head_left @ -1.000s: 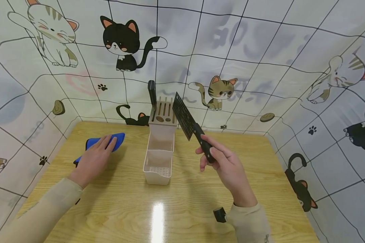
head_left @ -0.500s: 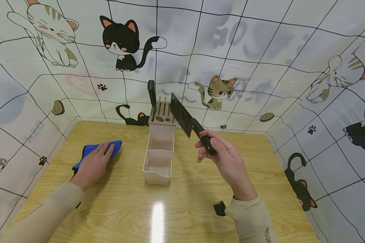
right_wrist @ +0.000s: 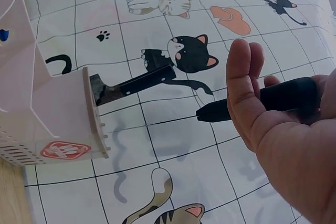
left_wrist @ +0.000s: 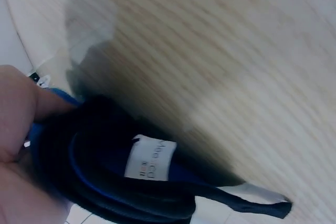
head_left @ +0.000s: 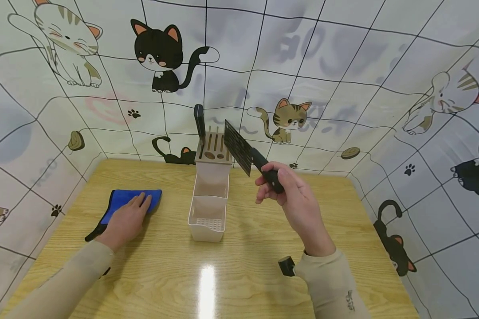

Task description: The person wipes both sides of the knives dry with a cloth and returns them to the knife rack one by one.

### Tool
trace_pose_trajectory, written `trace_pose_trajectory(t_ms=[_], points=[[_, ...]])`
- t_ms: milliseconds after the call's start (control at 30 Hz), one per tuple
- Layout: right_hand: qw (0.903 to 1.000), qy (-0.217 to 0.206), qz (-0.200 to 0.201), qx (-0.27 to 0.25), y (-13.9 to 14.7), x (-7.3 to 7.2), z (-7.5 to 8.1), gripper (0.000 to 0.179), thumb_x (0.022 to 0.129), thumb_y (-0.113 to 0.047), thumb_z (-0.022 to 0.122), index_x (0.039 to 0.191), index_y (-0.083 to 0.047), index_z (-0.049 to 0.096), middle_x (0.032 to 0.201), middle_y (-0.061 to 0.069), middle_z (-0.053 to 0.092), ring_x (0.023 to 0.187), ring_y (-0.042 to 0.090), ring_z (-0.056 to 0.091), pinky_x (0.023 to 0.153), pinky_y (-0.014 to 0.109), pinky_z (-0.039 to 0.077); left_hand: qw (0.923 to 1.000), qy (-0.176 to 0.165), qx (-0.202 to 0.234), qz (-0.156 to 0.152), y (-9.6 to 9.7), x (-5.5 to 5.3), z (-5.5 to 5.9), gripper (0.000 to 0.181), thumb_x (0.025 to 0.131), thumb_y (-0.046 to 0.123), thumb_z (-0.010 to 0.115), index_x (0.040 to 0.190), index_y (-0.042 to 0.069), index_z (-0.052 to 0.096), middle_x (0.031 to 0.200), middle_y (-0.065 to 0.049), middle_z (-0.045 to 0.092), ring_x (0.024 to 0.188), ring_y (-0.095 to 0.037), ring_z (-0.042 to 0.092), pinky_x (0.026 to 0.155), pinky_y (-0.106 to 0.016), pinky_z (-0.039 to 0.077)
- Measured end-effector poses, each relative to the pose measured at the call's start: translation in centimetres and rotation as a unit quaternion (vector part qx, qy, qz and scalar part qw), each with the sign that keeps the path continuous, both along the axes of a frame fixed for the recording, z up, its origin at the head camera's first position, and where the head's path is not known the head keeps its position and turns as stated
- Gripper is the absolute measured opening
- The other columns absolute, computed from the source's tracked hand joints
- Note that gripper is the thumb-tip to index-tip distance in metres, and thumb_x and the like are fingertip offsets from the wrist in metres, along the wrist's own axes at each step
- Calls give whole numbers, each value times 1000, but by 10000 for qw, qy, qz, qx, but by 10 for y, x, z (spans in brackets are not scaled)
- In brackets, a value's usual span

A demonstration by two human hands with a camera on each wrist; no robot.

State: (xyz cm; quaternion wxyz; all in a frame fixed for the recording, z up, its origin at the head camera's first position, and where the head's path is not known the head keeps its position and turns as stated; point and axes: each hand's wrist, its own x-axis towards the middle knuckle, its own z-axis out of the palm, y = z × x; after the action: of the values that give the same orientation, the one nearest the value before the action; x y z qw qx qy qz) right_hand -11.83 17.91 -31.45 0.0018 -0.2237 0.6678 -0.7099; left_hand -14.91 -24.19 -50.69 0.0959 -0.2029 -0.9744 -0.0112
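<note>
A blue cloth with black edging lies at the left of the table. My left hand rests over it and holds it, fingers on top. In the left wrist view, the folded black edge of the cloth shows a white label. My right hand grips the black handle of a broad-bladed kitchen knife by the fingers and thumb. Its dark, streaked blade tilts up to the left, beside the knife holder. Only the handle of this knife shows clearly in the right wrist view.
The pale holder has slots on top and two open compartments in front. A second black-handled knife stands in its left slot. Behind the wooden table hangs a cat-patterned wall covering.
My left hand has moved the cloth down toward me, and the cloth now lies more spread out. My right hand has raised the knife handle slightly, with the blade shifting left toward the holder.
</note>
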Motion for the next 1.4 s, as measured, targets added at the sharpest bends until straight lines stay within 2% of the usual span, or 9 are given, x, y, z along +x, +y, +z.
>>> trace_pose_trajectory(t_ms=[267,400,500,700,833,967,1100,1233,1400], points=[[9998,104,-132,56,-6,-5,10,51,115,-35,32,133,9,52,106,29,60,78,22,67,79,39,63,9974,-355,631,-25,11,-2,21,58,90,-7,66,145,-14,48,142,-38,52,126,-52,57,81,-53,61],[9998,96,-169,9,-8,-7,15,51,115,-33,33,133,10,51,104,25,62,76,22,67,77,39,63,9926,-461,1113,-165,19,-5,35,54,96,1,62,146,-14,46,143,-36,52,126,-51,57,92,-56,57],[9998,75,-206,17,-8,-8,18,51,115,-33,33,134,11,51,103,24,63,76,22,67,77,40,63,9852,-772,1524,-111,31,-6,50,53,102,10,59,149,-11,44,147,-35,50,132,-51,53,106,-61,48],[9997,5,-248,25,-10,-10,23,51,114,-34,33,135,9,52,104,27,62,76,22,67,76,40,63,9664,-1305,2207,-155,58,-3,73,56,106,18,56,153,-8,41,152,-31,47,141,-49,45,114,-63,39],[9997,-45,-229,46,-12,-13,25,51,114,-35,34,135,8,52,103,27,63,75,23,67,77,41,63,9576,-1495,2454,-222,74,-3,73,56,107,20,56,153,-8,41,153,-31,47,142,-50,43,115,-64,38],[9997,-56,-199,155,-14,-15,28,52,114,-37,35,135,7,53,102,28,62,74,24,67,78,40,63,9429,-1740,2829,-257,86,-6,69,57,108,24,55,153,-9,41,153,-30,46,135,-49,52,111,-61,44],[9982,65,-287,526,-15,-20,32,41,111,-27,49,138,4,53,101,25,64,74,25,68,79,40,64,9277,-1926,3186,-261,94,-9,65,59,108,26,55,153,-10,41,152,-30,48,126,-48,60,105,-58,51],[9932,363,-443,1017,-16,-26,36,38,102,-9,64,138,-1,55,95,23,66,71,25,69,76,41,64,9245,-1961,3262,-233,100,-11,64,58,108,25,56,152,-10,41,151,-30,49,127,-48,60,104,-56,52],[9825,946,-601,1488,-20,-33,39,41,99,0,66,138,1,56,85,21,67,64,22,69,67,32,63,9204,-1973,3363,-289,104,-11,66,55,107,19,55,152,-10,41,148,-31,51,128,-46,60,104,-55,53]])
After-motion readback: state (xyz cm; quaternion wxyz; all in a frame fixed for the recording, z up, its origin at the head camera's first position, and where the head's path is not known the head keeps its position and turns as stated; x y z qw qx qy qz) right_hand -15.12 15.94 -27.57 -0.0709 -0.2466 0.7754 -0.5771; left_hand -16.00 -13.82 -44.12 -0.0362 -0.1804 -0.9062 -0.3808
